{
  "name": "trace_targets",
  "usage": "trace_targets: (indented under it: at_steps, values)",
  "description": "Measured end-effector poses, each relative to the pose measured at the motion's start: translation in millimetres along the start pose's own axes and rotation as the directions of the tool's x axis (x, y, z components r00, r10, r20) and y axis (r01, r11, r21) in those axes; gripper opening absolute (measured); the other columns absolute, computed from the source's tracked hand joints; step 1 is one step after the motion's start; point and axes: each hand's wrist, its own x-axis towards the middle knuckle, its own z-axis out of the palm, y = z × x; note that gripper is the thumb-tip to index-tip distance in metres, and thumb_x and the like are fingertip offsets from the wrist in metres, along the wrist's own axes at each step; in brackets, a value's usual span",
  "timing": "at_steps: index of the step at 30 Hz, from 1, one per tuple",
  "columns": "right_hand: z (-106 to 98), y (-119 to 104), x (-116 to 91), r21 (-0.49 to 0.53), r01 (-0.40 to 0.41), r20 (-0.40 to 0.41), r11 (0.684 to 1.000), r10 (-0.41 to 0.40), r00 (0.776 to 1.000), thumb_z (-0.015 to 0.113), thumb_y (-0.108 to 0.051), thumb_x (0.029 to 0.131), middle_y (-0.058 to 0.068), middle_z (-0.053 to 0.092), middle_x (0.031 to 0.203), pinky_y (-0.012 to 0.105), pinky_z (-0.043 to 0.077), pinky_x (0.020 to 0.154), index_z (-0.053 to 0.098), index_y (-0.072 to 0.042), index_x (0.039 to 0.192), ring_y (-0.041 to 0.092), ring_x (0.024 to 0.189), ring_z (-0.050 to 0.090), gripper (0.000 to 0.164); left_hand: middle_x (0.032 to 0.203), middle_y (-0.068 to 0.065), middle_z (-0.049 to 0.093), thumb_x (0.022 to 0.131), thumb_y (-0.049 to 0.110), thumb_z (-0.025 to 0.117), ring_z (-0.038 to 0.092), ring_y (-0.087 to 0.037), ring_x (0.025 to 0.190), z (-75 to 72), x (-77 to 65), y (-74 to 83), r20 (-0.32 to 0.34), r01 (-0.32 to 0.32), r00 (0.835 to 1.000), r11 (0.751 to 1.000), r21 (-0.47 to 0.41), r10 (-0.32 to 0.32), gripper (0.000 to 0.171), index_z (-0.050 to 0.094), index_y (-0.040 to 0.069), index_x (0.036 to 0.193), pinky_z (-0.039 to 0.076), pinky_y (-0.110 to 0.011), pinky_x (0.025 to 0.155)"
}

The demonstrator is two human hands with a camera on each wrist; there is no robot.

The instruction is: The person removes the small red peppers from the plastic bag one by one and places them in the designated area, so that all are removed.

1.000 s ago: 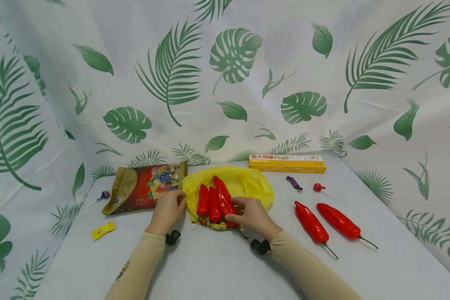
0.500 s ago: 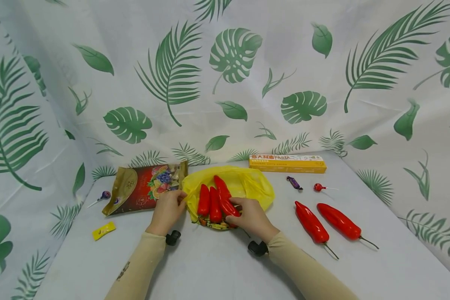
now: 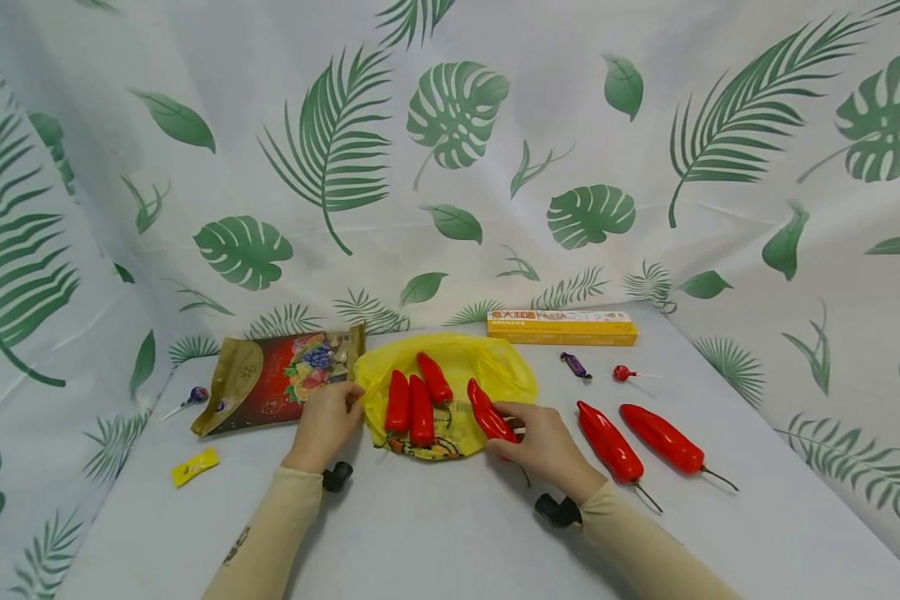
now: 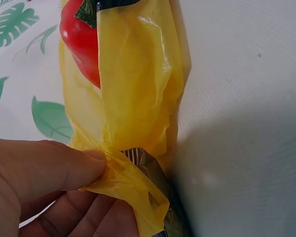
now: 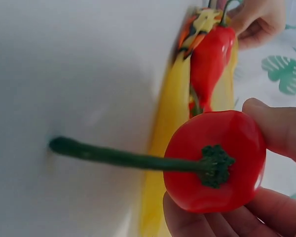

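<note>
My left hand [image 3: 324, 427] pinches the left edge of a yellow plastic bag [image 3: 467, 429]; in the left wrist view the thumb [image 4: 84, 168] presses the crumpled film. Three red chili peppers [image 3: 421, 412] lie on the open bag. My right hand [image 3: 549, 446] grips another red chili pepper [image 3: 486, 412] over the bag's right part. In the right wrist view that pepper's stem end [image 5: 217, 165] faces the camera, thumb on one side and fingers on the other. Two more red peppers [image 3: 611, 442] lie on the table to the right.
A red and gold candy bag [image 3: 277, 379] lies at left, with a lollipop [image 3: 197, 395] and a yellow wrapped candy [image 3: 194, 467] beside it. A pasta box [image 3: 561, 329], purple candy [image 3: 574, 365] and red lollipop [image 3: 622, 372] are at back right.
My right hand has taken hold of a pepper from the group on the bag and moved it right, apart from the others. My left hand stays at the bag's edge. The head view has shifted slightly.
</note>
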Motion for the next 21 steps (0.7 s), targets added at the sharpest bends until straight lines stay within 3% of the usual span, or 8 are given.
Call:
trace_targets:
  at_steps: [6,14,21]
  values:
    - [-23,24,-16,-0.050,-0.083,0.008,0.995,0.083,0.997,0.088,-0.029,0.083,0.006,0.073,0.126,0.035,0.065,0.082,0.066,-0.013,0.141,0.021,0.105,0.070,0.064,0.098,-0.013,0.079,0.092,0.006,0.075,0.073,-0.024,0.087,0.1,-0.3,0.3,0.006,0.002,1.000,1.000,0.001,-0.002,0.017,0.078,0.000,0.107,0.063,-0.043,0.082]
    - [-45,45,-32,-0.198,-0.081,-0.002,0.977,0.082,0.997,0.090,-0.029,0.080,0.009,0.075,0.116,0.030,0.062,0.073,0.067,-0.006,0.137,0.019,0.095,0.066,0.066,0.097,-0.013,0.079,0.093,0.007,0.074,0.073,-0.024,0.087,1.5,0.3,1.6,0.002,0.007,1.000,1.000,-0.005,-0.007,0.017,0.077,0.001,0.107,0.063,-0.043,0.082]
    - [-59,58,-42,-0.300,-0.083,-0.019,0.950,0.080,0.997,0.091,-0.031,0.079,0.020,0.071,0.129,0.043,0.065,0.083,0.065,-0.001,0.138,0.029,0.105,0.064,0.071,0.095,-0.013,0.079,0.092,0.006,0.074,0.073,-0.025,0.085,1.1,0.2,3.1,-0.006,-0.005,1.000,1.000,-0.003,0.005,0.016,0.078,0.000,0.106,0.062,-0.043,0.080]
